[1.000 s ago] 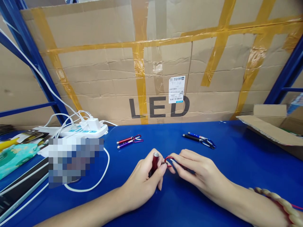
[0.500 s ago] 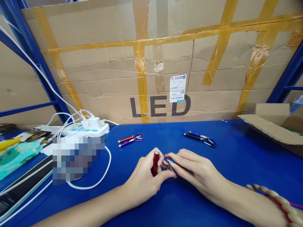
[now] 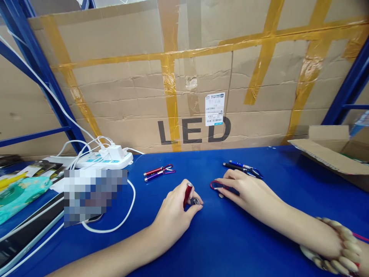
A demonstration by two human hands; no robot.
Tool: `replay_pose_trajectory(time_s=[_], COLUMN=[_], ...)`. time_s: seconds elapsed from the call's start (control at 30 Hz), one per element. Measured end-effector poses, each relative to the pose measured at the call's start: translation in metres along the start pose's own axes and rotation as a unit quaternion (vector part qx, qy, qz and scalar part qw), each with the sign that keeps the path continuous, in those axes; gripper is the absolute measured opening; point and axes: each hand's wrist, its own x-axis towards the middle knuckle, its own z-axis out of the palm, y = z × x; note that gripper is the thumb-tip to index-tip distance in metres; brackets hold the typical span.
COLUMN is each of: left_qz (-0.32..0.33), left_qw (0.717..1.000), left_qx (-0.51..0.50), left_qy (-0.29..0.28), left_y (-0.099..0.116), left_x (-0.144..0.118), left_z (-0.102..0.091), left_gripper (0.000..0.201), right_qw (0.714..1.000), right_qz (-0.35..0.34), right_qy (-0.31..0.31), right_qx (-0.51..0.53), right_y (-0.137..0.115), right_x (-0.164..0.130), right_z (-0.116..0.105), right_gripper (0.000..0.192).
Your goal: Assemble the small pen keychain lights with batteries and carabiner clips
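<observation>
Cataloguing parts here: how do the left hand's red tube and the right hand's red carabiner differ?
The red tube is straight, with a silvery end; the red carabiner shows a curved end. The tube points steeply up from the left hand; the carabiner sits flatter in the right hand. Both are red.

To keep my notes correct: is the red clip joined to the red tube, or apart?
Apart: the right hand holds the red clip, the left hand the red tube, with blue tabletop between.
</observation>
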Motion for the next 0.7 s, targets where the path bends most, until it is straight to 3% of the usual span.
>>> replay_pose_trajectory(time_s=[0.17,0.3,0.43,0.57,0.7], left_qz=[0.006,0.034,0.042,0.032,0.039], left_qw=[1.0,0.998,0.997,0.996,0.999], left_qx=[-0.024,-0.045,-0.071,-0.08,0.006], left_qy=[0.009,0.008,-0.003,-0.009,-0.027], left_y=[0.002,0.004,0.006,0.008,0.004], left_x=[0.0,-0.003,-0.004,-0.003,-0.003], left_z=[-0.001,-0.001,-0.001,-0.002,-0.001], left_gripper=[0.021,0.015,0.027,0.035,0.013], right_qw=[0.999,0.996,0.985,0.977,0.972], right_qz=[-0.011,0.007,0.008,0.024,0.049], right_qy=[0.027,-0.025,-0.074,-0.067,-0.072], right_qx=[0.023,0.091,0.157,0.202,0.219], right_y=[-0.004,-0.011,-0.01,-0.002,-0.001], right_x=[0.0,0.002,0.0,-0.001,0.0], right_z=[-0.003,-0.011,-0.008,0.0,0.001], right_gripper=[0.022,0.016,0.012,0.015,0.014])
